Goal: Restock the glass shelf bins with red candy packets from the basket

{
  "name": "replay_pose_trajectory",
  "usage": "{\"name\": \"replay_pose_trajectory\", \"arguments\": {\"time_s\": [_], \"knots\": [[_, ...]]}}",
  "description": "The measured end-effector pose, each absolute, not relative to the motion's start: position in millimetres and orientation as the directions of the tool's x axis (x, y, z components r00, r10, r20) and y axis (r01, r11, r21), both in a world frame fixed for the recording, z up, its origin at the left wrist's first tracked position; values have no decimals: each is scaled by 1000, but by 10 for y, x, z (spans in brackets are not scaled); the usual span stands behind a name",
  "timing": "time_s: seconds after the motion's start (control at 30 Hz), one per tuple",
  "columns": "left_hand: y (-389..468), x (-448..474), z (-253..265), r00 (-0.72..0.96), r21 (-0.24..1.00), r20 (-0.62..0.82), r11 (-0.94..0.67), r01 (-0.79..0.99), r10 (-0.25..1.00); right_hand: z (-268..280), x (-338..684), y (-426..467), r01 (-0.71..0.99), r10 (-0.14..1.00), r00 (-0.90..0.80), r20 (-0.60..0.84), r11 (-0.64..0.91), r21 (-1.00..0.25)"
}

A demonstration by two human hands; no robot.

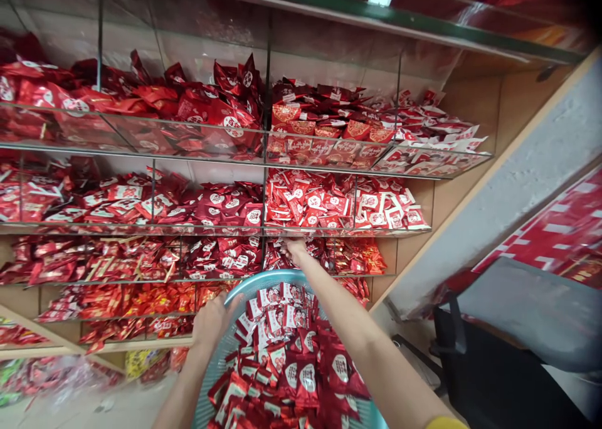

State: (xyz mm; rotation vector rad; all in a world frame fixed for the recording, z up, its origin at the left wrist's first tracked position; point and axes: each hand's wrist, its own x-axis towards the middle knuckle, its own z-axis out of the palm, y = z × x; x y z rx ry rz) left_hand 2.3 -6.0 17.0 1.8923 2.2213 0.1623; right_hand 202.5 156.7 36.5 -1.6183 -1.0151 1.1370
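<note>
A turquoise plastic basket full of small red and white wrapped packets is in front of me at the bottom centre. At its left rim, my left hand is closed on the edge with the thumb over it. My right arm crosses above the basket. My right hand is inside a glass-fronted shelf compartment, among dark red packets; its fingers are partly hidden, so I cannot tell what they grip.
Glass-fronted shelves hold many red packets in divided compartments. A wooden side panel and a grey wall stand on the right. A black chair is at the lower right. Bagged goods lie low on the left.
</note>
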Motion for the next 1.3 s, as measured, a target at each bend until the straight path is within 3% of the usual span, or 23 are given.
{"name": "replay_pose_trajectory", "arguments": {"time_s": [0.17,0.47,0.77,1.03,1.3], "knots": [[-43,4,143,-132,239,-90,150,959,987,370,2158,1484,44,961,207,-183,-196,-980],[-37,14,121,-143,230,-78,157,960,987,486,2555,817,25,992,99,75,73,-997],[-38,21,139,-149,253,-113,174,952,982,417,2639,303,-184,996,65,-67,-54,-981],[-10,3,86,-140,250,-102,162,954,985,567,2507,234,157,972,-234,36,74,-985],[-7,2,84,-141,259,-104,164,952,985,583,2491,315,232,894,-439,92,212,-949]]}}
